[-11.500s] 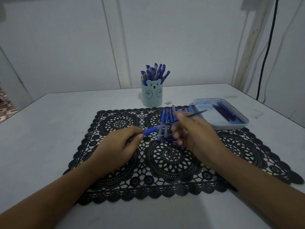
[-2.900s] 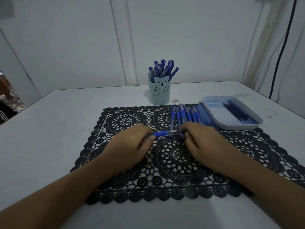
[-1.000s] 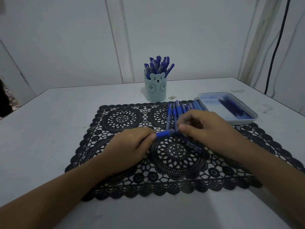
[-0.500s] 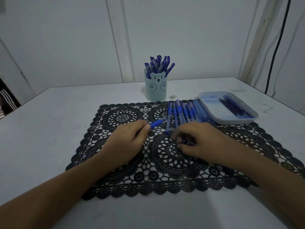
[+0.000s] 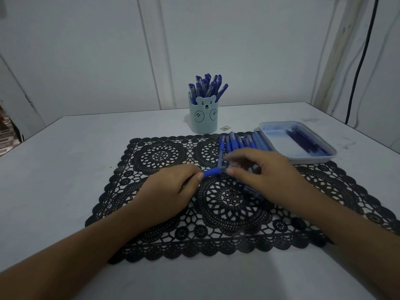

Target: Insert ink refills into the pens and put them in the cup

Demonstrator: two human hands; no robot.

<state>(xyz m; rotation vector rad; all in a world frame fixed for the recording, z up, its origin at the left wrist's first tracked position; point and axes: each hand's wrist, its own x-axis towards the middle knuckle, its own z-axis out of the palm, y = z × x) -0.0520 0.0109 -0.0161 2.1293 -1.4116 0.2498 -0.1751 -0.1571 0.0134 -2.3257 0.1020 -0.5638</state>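
My left hand [image 5: 171, 189] grips a blue pen [image 5: 211, 172] that points right, low over the black lace mat [image 5: 164, 154]. My right hand [image 5: 262, 172] pinches the pen's right end between thumb and fingers; what it holds there is too small to make out. Behind my hands a row of several blue pens [image 5: 237, 142] lies on the mat. A light blue bear cup [image 5: 203, 116] stands beyond the mat with several pens upright in it. Dark refills [image 5: 303, 140] lie in the shallow tray [image 5: 281, 148] at the right.
A small scrap [image 5: 225, 127] lies on the white table [image 5: 65, 148] beside the cup. The wall runs close behind the table. A black cable [image 5: 359, 61] hangs down at the far right. The table's left edge drops off at the left.
My right hand has lifted from the mat and come back to the pen's tip. My left hand has lowered the pen and turned it level, pointing right.
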